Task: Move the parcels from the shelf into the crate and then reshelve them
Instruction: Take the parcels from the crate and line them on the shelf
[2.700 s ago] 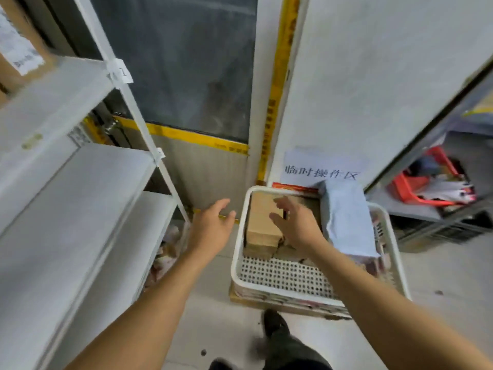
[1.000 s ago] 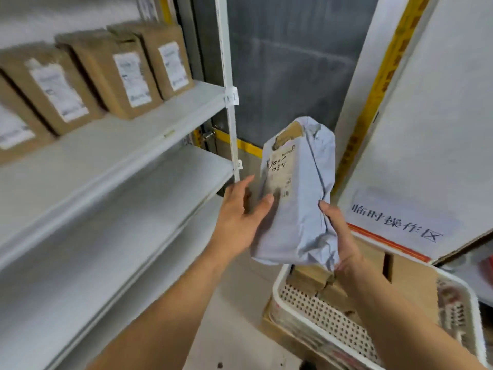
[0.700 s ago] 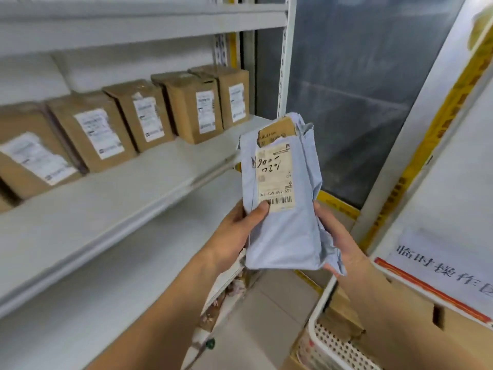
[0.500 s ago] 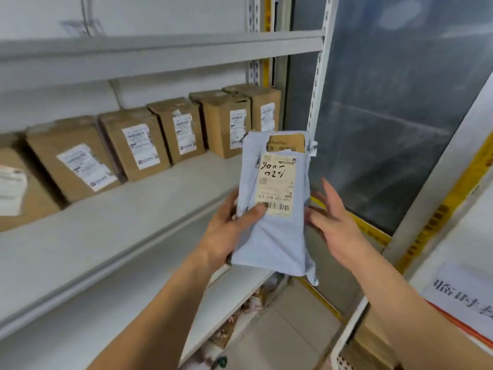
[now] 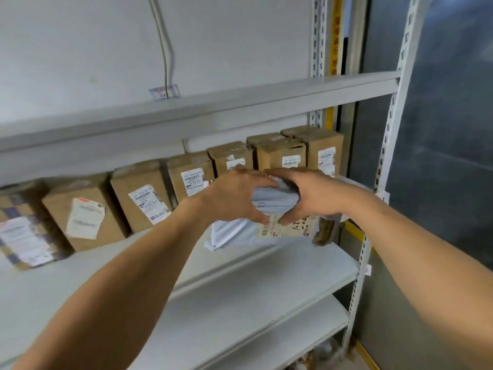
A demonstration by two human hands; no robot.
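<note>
Two-handed grip, left hand (image 5: pixel 234 196) and right hand (image 5: pixel 306 194), grey parcel (image 5: pixel 272 201) now sideways (formerly upright)

Pale grey wall (image 5: pixel 80 44) behind, thin cable (image 5: pixel 165 49) running down; dark glass panel (image 5: pixel 448 129) at right; yellow-taped frame (image 5: pixel 334 36) between.

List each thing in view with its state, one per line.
Grey mailer: lying sideways above the shelf, label facing the camera, gripped from above by both hands.
Left hand: curled over the mailer's left part.
Right hand: curled over the mailer's right part.
Boxes: upright in a row at the back of the shelf, labels facing out.
Shelf: bare along its front part.
</note>
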